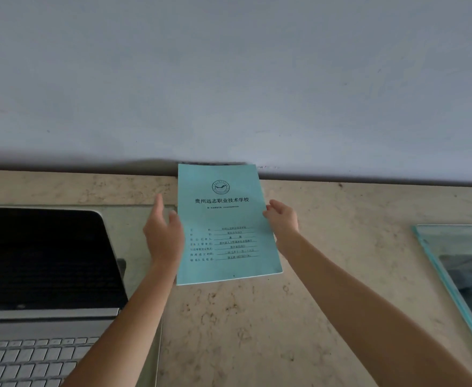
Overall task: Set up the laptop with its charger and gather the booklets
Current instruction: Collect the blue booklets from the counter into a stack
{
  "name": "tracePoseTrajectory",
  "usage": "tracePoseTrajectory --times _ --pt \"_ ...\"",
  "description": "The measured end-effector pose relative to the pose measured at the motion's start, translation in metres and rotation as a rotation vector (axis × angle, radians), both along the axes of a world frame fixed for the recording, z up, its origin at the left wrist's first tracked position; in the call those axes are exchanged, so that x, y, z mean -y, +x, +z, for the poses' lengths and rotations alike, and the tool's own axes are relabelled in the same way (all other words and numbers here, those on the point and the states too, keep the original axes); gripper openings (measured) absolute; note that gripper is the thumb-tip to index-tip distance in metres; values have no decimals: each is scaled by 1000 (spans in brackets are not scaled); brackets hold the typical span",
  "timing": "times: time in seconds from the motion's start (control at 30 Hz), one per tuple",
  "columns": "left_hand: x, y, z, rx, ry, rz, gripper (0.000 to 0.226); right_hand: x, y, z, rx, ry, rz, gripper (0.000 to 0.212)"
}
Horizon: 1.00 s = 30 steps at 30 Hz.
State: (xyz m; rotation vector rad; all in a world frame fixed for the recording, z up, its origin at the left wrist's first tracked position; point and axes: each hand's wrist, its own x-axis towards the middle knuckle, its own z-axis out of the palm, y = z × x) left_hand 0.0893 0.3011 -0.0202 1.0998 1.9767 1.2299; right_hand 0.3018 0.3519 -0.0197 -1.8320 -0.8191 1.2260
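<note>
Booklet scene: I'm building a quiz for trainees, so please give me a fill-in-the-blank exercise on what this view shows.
1. The booklet has a cover coloured ____.
2. The laptop lies on the person's ____ side of the booklet.
3. The laptop's lid is ____, with its screen dark.
4. The left hand and right hand are at the booklet's two ____ edges.

Missing words: blue; left; open; side
</note>
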Motion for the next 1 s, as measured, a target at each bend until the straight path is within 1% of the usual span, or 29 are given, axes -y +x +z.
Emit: tracePoseTrajectory --times 0.07,0.13,0.23,0.33,0.4,0.47,0.5,0.57,0.63,0.77,0.87,1.0 --pt "14 -8 6 11 31 -24 52 29 5 0 54 13 34 50" --pt "33 -10 8 -2 -4 -84 52 63 13 -5 92 9 39 47" --pt "71 1 16 -28 -62 -204 51 115 29 -5 52 -18 21 48" --pt "117 21 26 -92 -113 -381 53 158 41 7 36 -51 26 50" --pt "148 40 38 -100 -158 -491 61 178 48 23 29 -29 56 51" --pt "173 59 55 -87 -208 -555 82 193 55 45 29 15 101 52" --pt "182 69 63 -92 -214 -579 85 199 60 57 32 43 120 51" --pt "196 88 80 -130 -183 -613 77 212 73 80 34 105 140 50" --pt "207 108 100 -150 -132 -630 77 228 93 102 38 163 148 49" --pt "225 160 133 -234 -34 -668 63 268 151 133 35 278 110 49" --pt "235 208 148 -214 4 -703 65 303 202 147 48 316 48 49" --pt "261 288 150 -193 13 -830 65 357 279 152 54 326 -106 43"
